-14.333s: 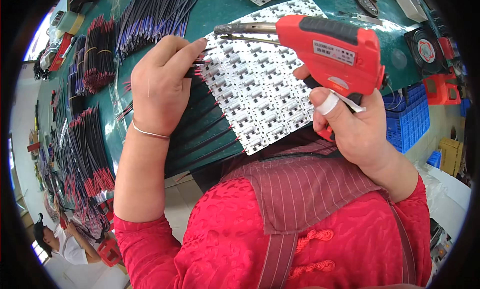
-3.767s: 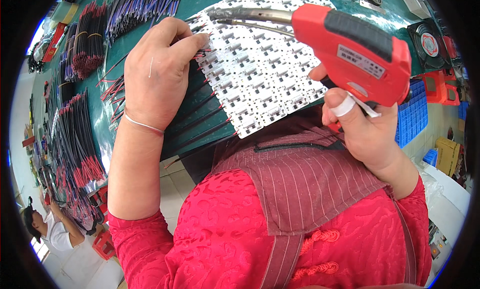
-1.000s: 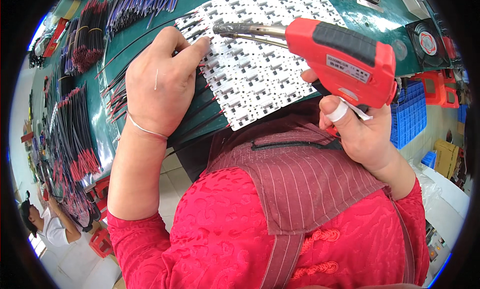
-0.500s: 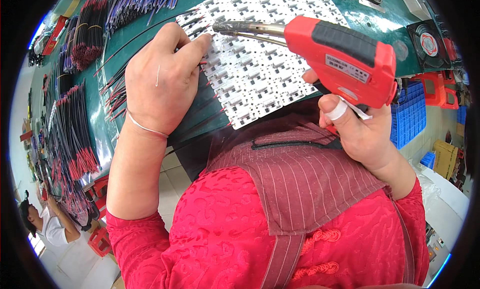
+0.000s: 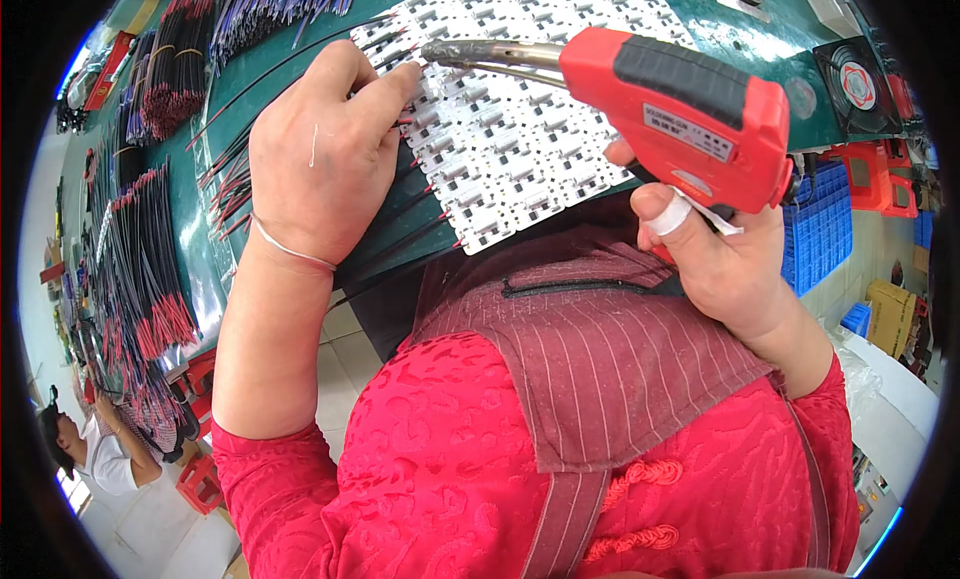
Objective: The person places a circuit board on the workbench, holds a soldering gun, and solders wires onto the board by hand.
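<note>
My right hand [image 5: 725,264], with white tape round one finger, grips a red and black soldering gun [image 5: 690,104]. The gun's metal tip points left and hovers at or touches the left side of a white panel of small circuit boards [image 5: 515,174]; contact is hard to tell. Just left of that tip, my left hand [image 5: 318,164] is closed in a pinch on a thin wire at the panel's edge; the fingers hide most of it. Other black wires [image 5: 265,77] with red ends run from this edge out to the left, partly under the hand.
Bundles of red and black wires [image 5: 180,89] and purple-black ones [image 5: 285,14] lie on the green tabletop [image 5: 390,249]. A square fan [image 5: 855,89] stands far right, above a blue crate [image 5: 818,229]. At lower left, another person [image 5: 105,454] sits by hanging wires.
The soldering gun has shifted very slightly left and up, its tip staying by my left fingers. My left hand holds nearly the same place.
</note>
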### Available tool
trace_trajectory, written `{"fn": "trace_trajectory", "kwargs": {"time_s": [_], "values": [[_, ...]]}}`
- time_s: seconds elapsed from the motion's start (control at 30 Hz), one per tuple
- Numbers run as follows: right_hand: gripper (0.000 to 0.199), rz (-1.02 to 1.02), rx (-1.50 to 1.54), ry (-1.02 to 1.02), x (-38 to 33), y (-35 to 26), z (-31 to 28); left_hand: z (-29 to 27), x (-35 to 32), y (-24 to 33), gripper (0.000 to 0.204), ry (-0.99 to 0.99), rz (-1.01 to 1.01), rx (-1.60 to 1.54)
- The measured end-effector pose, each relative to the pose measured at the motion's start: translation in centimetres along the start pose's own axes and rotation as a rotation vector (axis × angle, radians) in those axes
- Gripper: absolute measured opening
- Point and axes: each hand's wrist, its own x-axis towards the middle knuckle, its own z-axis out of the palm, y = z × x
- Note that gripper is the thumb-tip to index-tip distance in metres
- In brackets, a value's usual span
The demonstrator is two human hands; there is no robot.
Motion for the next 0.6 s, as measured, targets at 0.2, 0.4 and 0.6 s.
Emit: {"fn": "trace_trajectory", "kwargs": {"time_s": [0.2, 0.4, 0.6], "values": [[0.035, -0.041, -0.059, -0.017, 0.0, 0.1, -0.6, -0.2, -0.1, -0.1, 0.034, -0.044, -0.010, -0.008], [0.030, -0.007, 0.114, 0.027, -0.2, 0.1, 0.0, 0.0, 0.0, 0.0, 0.032, -0.010, 0.004, -0.011], [0.025, 0.099, 0.169, 0.037, -0.3, -0.5, -0.1, 0.0, 0.0, -0.1, 0.031, 0.002, -0.023, -0.025]]}}
